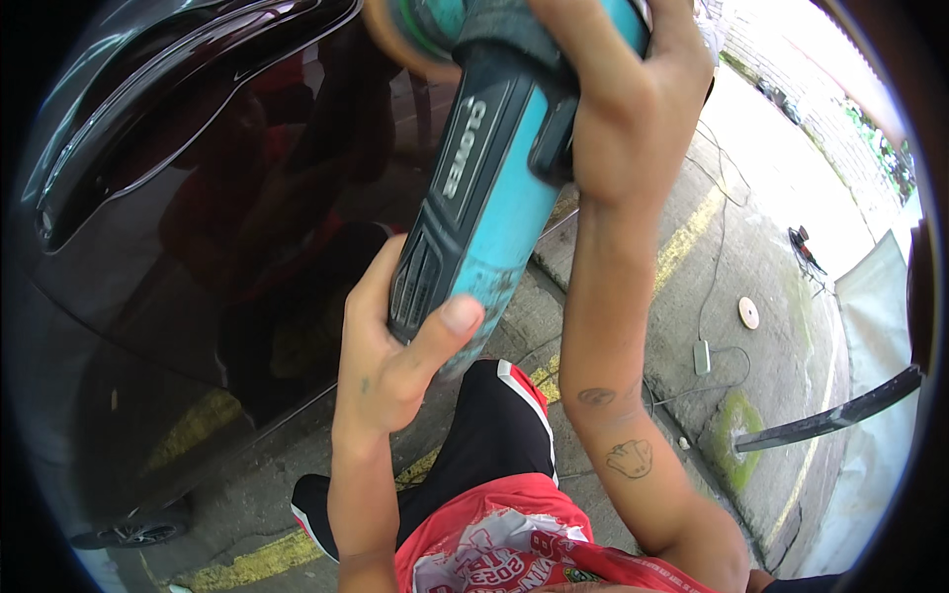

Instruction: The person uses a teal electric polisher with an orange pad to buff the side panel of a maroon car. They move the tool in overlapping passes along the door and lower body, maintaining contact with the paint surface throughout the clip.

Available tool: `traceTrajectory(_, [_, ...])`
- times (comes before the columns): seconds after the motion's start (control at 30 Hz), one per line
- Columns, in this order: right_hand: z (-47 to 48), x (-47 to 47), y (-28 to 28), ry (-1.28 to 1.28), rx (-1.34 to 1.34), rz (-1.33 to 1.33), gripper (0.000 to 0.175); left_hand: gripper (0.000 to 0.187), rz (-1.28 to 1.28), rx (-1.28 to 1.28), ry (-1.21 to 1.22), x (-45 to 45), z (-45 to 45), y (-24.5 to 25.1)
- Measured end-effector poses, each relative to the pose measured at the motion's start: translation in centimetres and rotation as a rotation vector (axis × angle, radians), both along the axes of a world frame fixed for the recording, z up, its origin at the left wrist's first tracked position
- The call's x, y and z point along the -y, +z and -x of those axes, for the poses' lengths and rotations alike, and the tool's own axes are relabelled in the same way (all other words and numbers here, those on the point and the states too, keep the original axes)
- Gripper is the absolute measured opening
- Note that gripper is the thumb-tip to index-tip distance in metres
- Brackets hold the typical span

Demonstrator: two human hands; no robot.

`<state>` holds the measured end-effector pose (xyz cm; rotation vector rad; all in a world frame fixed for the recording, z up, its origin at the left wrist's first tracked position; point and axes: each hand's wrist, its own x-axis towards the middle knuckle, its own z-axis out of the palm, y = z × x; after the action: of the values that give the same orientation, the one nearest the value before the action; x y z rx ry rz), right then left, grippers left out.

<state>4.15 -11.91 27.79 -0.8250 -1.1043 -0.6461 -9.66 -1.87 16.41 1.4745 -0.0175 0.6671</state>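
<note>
A teal and black power polisher (489,200) spans the upper middle of the view, tilted. My left hand (393,356) wraps the rear end of its body, thumb over the top beside the vents. Near the front, my right hand (630,111) grips the polisher's head, its fingers partly cut off by the top edge. The orange-rimmed polishing pad (411,44) looks blurred and is close to the glossy dark car body panel (296,244); whether they touch, I cannot tell. A long car lamp (148,111) curves across the panel's upper left.
On the concrete floor at right lie a round pad (749,313), a power strip (701,357) with trailing cords, and another corded tool (804,248). A dark slanted post (830,415) stands before a pale tarpaulin (875,296). A wheel (144,532) shows at lower left.
</note>
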Motion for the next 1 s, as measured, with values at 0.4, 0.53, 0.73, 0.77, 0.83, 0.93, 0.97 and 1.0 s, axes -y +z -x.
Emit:
traceTrajectory(0.4, [-10.1, 3.2, -0.4, -0.347, 0.000, 0.108, 0.067, 0.063, -0.058, -0.041, -0.123, 2.1, -7.4, 0.1])
traceTrajectory(0.53, [-13.1, 4.6, -2.6, -0.416, -0.109, 0.093, 0.068, 0.071, -0.174, -0.202, -0.149, 2.5, -8.2, -0.6])
traceTrajectory(0.73, [-15.4, 6.2, -4.2, -0.547, -0.211, 0.107, 0.069, 0.090, -0.343, -0.011, -0.152, 3.1, -8.7, -2.3])
traceTrajectory(0.77, [-15.7, 6.4, -4.2, -0.570, -0.213, 0.103, 0.070, 0.090, -0.433, 0.008, -0.160, 2.9, -8.6, -2.6])
traceTrajectory(0.83, [-16.0, 6.6, -4.2, -0.498, -0.225, 0.114, 0.072, 0.088, -0.576, 0.016, -0.187, 2.4, -8.1, -3.2])
traceTrajectory(0.93, [-16.2, 6.6, -4.4, -0.445, -0.215, 0.082, 0.072, 0.085, -0.701, 0.031, -0.207, 1.8, -7.4, -4.2])
traceTrajectory(0.97, [-16.2, 6.5, -4.5, -0.407, -0.222, 0.077, 0.071, 0.085, -0.730, 0.045, -0.199, 1.7, -7.3, -4.5])
traceTrajectory(1.0, [-16.2, 6.5, -4.6, -0.367, -0.230, 0.072, 0.071, 0.086, -0.762, 0.103, -0.170, 1.7, -7.3, -4.9])
